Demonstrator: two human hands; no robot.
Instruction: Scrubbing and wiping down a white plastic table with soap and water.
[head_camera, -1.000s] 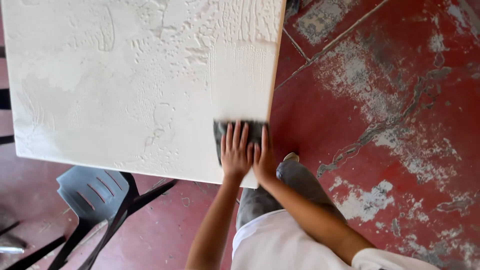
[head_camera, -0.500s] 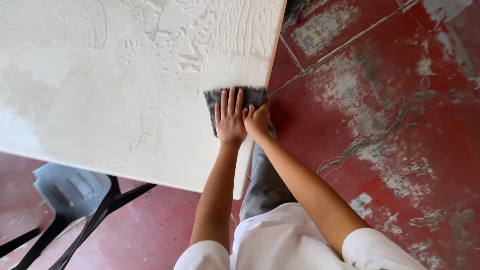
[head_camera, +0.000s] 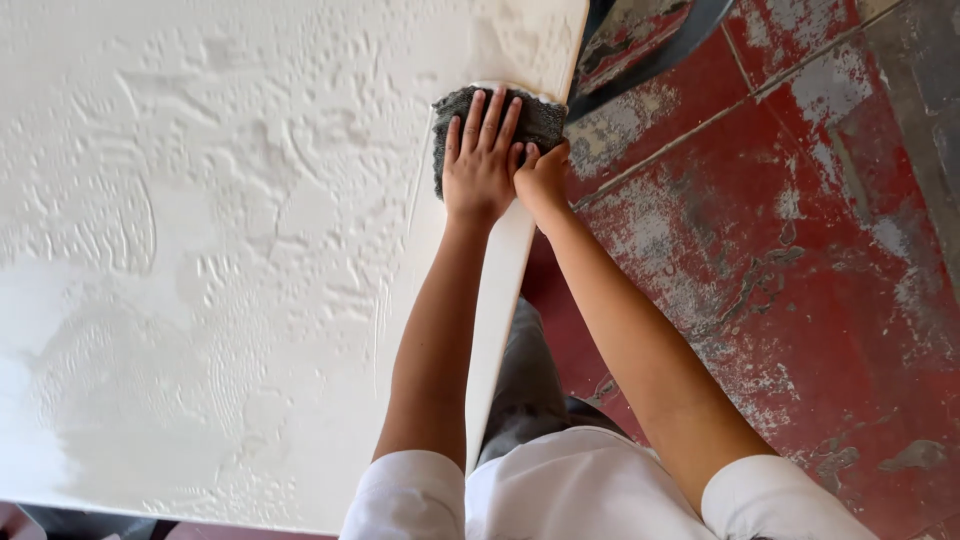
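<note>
Near the white board's (head_camera: 200, 250) far edge, both hands — left hand (head_camera: 480, 165) flat with fingers spread, right hand (head_camera: 543, 178) curled at the cloth's side — pressed a grey cloth (head_camera: 540, 115) mid-wipe, and the next stroke likely needed even pressure.

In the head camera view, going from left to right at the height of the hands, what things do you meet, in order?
White textured board → grey cloth with the left hand flat on it → right hand at the board's right edge → worn red floor.
</note>
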